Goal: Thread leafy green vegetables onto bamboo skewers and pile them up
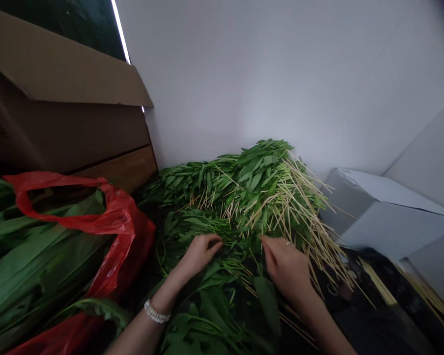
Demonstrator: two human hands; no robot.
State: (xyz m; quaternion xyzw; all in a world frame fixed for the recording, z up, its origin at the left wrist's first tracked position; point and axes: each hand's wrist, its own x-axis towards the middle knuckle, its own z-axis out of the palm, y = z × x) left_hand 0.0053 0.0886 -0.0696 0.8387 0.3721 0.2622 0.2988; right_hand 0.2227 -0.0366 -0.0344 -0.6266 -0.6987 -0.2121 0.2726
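Note:
Green leafy stems (pixel 207 291) lie loose on a dark surface around both hands. My left hand (pixel 203 251) is over them at the centre, its thumb and fingers bent close together; what they hold, if anything, is too small to tell. To its right, my right hand (pixel 284 261) pinches with thumb and forefinger beside a thin stem and a hanging leaf (pixel 267 301); the thing between the fingertips is unclear. Behind the hands rises a heap of green leaves (pixel 259 167), with many thin wooden sticks (pixel 299 202) poking out towards the right.
A red plastic bag (pixel 122 212) full of large leaves (pixel 29 266) stands at the left, below a cardboard box (pixel 74 74). A white box (pixel 399 212) is at the right, with a bundle of sticks (pixel 379 283) in front. A white wall (pixel 244 74) closes the back.

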